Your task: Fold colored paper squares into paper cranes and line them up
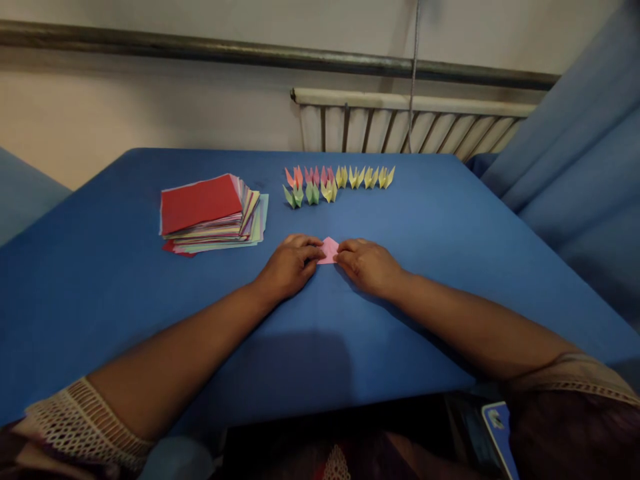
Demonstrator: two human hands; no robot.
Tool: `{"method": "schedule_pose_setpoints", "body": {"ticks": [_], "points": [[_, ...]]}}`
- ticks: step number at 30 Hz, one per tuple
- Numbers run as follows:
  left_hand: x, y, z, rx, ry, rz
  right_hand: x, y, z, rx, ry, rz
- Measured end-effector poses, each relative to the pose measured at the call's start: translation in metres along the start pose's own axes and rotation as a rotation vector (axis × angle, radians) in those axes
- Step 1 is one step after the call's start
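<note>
A small piece of folded pink paper (329, 249) lies on the blue table between my hands, its pointed top facing away from me. My left hand (295, 261) grips its left edge between thumb and fingers. On the opposite edge, my right hand (367, 265) pinches the paper the same way. Both sides of the paper are partly covered by fingertips. Beyond my hands stand folded paper cranes in two rows: yellow ones (371, 177), pink ones (312, 176) and green ones (295, 195).
To the left is a thick stack of coloured paper sheets (203, 203) with a red sheet on top. The blue table (425, 220) reaches back toward a radiator (370, 120) at the wall. Blue curtain fabric (575, 147) hangs along the right side.
</note>
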State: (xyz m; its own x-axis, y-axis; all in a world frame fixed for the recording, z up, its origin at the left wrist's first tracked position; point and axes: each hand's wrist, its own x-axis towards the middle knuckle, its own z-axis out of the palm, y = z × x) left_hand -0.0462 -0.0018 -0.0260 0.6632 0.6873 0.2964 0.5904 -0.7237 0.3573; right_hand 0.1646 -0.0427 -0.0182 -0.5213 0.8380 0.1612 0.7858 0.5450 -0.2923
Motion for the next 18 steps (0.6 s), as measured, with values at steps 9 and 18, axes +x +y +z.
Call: {"method": "schedule_pose_setpoints", "body": {"ticks": [9,18], "points": [[-0.0031,0.0019,-0.0073,0.062,-0.087,0.091,-0.0014,0.0008,0.0000,-0.087,0.025,-0.042],[-0.0046,0.0008,-0.0070,-0.010,-0.099,0.081,-0.0018,0.0000,-0.0009,-0.033,0.030,-0.025]]}}
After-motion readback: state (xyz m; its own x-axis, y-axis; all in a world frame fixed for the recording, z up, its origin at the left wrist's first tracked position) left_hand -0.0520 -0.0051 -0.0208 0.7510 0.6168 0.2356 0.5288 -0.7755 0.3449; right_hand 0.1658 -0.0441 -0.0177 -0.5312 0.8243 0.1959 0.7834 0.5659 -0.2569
